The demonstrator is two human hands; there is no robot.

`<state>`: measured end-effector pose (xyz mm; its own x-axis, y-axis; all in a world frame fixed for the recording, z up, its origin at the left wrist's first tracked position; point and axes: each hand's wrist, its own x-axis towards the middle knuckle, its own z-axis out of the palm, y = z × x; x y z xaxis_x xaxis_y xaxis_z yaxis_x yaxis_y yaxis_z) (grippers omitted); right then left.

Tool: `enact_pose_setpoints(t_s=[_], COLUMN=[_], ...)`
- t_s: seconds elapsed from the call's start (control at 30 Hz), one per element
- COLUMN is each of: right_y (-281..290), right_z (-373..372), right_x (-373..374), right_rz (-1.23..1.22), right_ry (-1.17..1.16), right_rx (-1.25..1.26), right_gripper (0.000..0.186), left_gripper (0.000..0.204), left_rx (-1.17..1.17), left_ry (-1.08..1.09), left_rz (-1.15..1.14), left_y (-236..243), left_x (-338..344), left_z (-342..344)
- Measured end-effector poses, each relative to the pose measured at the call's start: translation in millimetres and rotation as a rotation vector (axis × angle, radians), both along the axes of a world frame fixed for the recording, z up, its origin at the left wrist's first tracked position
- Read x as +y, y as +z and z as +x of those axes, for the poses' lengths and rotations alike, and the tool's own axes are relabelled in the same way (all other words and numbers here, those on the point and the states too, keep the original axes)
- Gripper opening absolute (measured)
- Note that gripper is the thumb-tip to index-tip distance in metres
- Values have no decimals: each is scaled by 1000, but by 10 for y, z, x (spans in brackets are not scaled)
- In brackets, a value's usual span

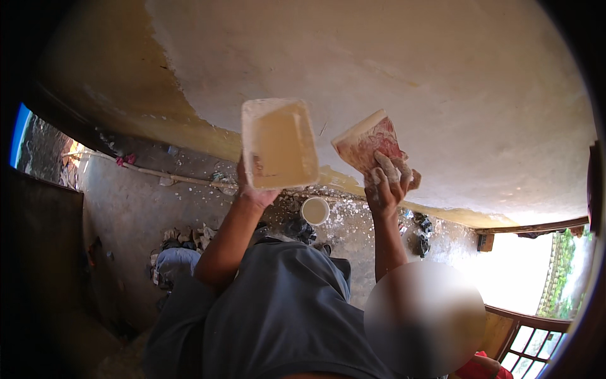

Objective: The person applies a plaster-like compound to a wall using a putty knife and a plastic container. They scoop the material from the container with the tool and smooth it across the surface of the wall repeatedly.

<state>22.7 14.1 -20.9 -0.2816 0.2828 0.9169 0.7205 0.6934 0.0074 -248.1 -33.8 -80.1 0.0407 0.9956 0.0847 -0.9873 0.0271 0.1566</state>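
Pale plastic, smeared along the rim, makes up the tray (249,126) at eleven o'clock from the middle of the view. The left hand (257,195) grips it from beneath, most of its fingers hidden. At two o'clock the right hand (386,186) holds a red, pale-smeared scraper (372,136), its coated fingers bent over the near part. Whether the scraper touches the wall (454,114) cannot be told.

For good control, I would have the left hand support the tray close to the wall and steady, with its mouth tipped no further, since how much lies inside is unclear. The scraper is probably best gripped with even finger pressure, its straight edge meeting the wall flat rather than by a corner.

At ten o'clock the pale wall surface ends raggedly against an ochre patch (120,76). Underfoot looks cluttered: a bucket (327,205) stands at five o'clock, a black bag (300,230) lies at six, a cloth heap (177,262) at eight, and a long pole (170,177) at nine. The pole and bucket could catch feet in a sideways step. Glare fills the doorway (505,265) at four o'clock.
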Motion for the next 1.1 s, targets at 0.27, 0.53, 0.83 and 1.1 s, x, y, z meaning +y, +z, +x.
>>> enact_pose_setpoints(t_s=[0.27,0.53,0.83,1.1], right_y=[-952,-925,301,1678], right_z=[-367,-372,-345,-155], right_x=[577,985,1128,1398], right_rz=[-125,-184,-136,87], right_ry=[-11,-134,-191,-217], right_rx=[-383,-362,-329,-289], right_gripper=[28,34,15,13], left_gripper=[53,51,48,50], left_rx=[132,16,57,101], left_ry=[220,158,187,177], left_rz=[-204,-282,-406,-353], left_y=[-210,-595,-610,-527], left_x=[-464,-935,-1059,-1031], left_z=[-567,-410,-327,-346])
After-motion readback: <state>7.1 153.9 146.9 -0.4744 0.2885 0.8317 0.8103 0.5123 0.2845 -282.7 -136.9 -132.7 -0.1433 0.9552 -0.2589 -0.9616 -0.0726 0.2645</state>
